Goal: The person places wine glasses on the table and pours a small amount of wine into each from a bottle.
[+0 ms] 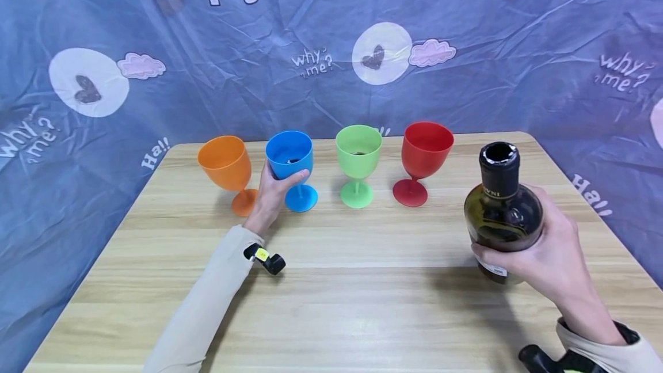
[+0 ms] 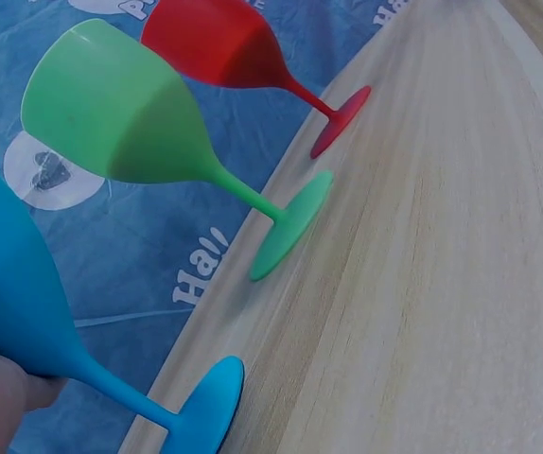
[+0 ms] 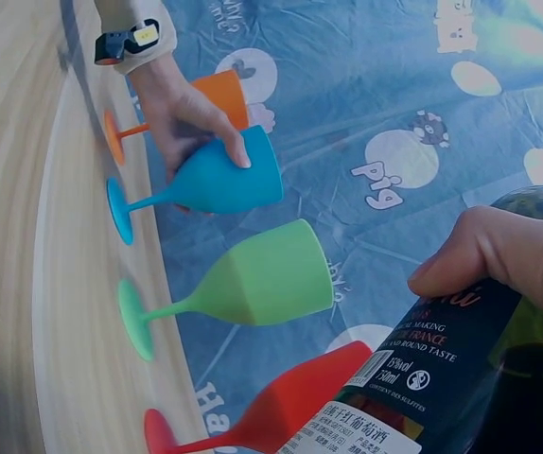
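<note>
The work looks about half done: something dark (image 1: 293, 160) shows inside the matte blue stemmed goblet (image 1: 289, 149) and the light green stemmed goblet (image 1: 357, 163). The orange stemmed goblet (image 1: 224, 163) and the red stemmed goblet (image 1: 426, 151) show nothing inside, so those two seem left. The left hand (image 1: 273, 193) has its fingers curled round the blue goblet, second from the left towards the far edge of the wooden counter (image 1: 352, 286). The right hand (image 1: 551, 255) has its fingers wrapped round the dark green glass bottle (image 1: 502, 217), uncorked, at the right; whether its base touches the counter is hard to tell
</note>
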Demonstrator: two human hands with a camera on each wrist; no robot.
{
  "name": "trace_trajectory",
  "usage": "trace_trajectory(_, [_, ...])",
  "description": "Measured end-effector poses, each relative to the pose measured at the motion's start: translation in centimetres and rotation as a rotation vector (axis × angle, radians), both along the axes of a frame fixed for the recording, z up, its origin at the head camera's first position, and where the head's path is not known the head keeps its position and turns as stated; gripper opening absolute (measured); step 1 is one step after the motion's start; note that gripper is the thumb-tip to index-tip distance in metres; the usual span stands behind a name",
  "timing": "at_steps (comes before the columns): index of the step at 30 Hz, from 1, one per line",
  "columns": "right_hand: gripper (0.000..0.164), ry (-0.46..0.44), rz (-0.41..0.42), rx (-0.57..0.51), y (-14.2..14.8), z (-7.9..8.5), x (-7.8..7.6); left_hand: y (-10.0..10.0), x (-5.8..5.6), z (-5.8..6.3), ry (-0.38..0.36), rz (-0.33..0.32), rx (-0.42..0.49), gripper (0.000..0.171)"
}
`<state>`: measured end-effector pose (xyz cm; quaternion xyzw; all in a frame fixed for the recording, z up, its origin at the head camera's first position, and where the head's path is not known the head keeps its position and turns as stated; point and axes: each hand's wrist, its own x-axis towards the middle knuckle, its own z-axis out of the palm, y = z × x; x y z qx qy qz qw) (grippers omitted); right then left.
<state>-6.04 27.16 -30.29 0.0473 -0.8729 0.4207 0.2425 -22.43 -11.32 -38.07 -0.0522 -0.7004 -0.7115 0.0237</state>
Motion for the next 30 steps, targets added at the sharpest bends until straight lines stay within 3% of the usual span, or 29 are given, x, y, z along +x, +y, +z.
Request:
trace_trajectory(18, [0.093, -0.003, -0.018, -0.005, -0.58, -0.59, 0.24, -0.32, 0.6, 0.02, 0.009, 0.003, 0.02, 0.082])
trace_trajectory(30, [0.092, -0.021, -0.054, -0.018, -0.36, -1.01, 0.46, -0.29, 0.36, -0.22, -0.003, 0.003, 0.009, 0.082])
